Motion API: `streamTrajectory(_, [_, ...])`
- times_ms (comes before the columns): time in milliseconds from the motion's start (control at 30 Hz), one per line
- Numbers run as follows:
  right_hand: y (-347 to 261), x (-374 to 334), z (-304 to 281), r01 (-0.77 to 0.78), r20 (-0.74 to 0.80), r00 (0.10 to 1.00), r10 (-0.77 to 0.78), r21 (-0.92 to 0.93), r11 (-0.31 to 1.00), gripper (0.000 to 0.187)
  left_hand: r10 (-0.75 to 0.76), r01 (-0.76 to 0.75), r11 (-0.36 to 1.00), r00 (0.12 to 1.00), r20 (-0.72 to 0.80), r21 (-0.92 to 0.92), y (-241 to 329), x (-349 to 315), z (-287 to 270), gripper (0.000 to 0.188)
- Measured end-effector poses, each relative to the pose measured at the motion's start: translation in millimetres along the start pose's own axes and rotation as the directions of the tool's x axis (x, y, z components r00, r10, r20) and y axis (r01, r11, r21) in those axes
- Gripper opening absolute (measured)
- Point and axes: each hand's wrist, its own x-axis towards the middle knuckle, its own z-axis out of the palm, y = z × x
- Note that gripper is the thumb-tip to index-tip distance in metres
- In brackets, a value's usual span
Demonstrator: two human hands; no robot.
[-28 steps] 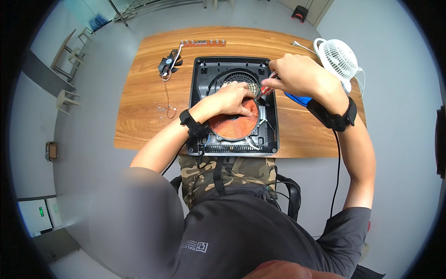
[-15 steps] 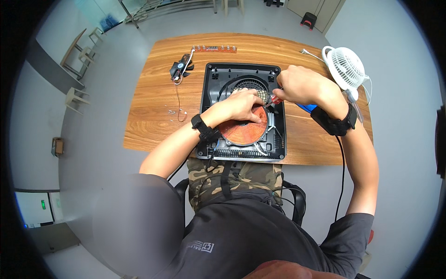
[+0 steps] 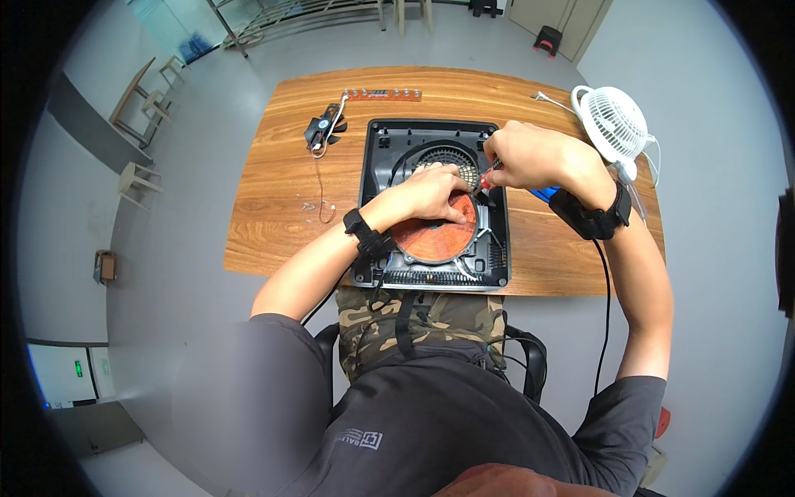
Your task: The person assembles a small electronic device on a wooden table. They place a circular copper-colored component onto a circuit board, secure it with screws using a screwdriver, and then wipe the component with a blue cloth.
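The black open housing of an induction cooker [image 3: 375, 153] lies on the table in front of me, with a round copper coil [image 3: 431, 242] inside its near half. My left hand [image 3: 431, 195] is closed on the coil's far edge, its fingers curled there and its thumb on the windings. Above the coil's far right edge, my right hand [image 3: 530, 156] is closed round a red-handled screwdriver [image 3: 486, 179], tilted with its tip down at the rim. The fingers partly hide the handle, and the exact contact of the tip is too small to make out.
On the wooden table [image 3: 273, 182], a small black fan [image 3: 323, 128] with wires and a narrow circuit board [image 3: 385, 95] lie beyond the housing. Several small screws [image 3: 308, 206] are at the left. A white desk fan [image 3: 614, 124] and a blue thing [image 3: 544, 193] are at the right.
The whole view has shifted slightly, so the table sits a little lower. Both hands keep their places at the coil; the right wrist has turned very slightly with the screwdriver.
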Motion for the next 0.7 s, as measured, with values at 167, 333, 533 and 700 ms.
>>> streamTrajectory(167, [-10, 3, 0, -0.031, -0.021, 0.999, 0.030, -0.052, 0.998, 0.033, -0.006, 0.005, 1.000, 1.000, 0.012, 0.011, 2, 0, -1, 0.067])
streamTrajectory(333, [-16, 1, -4, -0.029, -0.021, 0.999, 0.028, -0.056, 0.998, 0.034, -0.009, 0.009, 1.000, 1.000, 0.013, 0.014, 0, 1, 0, 0.070])
streamTrajectory(533, [-16, -16, -28, -0.059, -0.096, 0.994, 0.053, -0.067, 0.996, 0.038, -0.011, 0.010, 1.000, 1.000, 0.010, 0.024, -3, 0, 0, 0.070])
streamTrajectory(700, [25, -57, -11, -0.100, -0.359, 0.923, 0.138, 0.123, 0.987, 0.042, -0.016, 0.016, 1.000, 1.000, -0.008, 0.025, -2, -1, 1, 0.065])
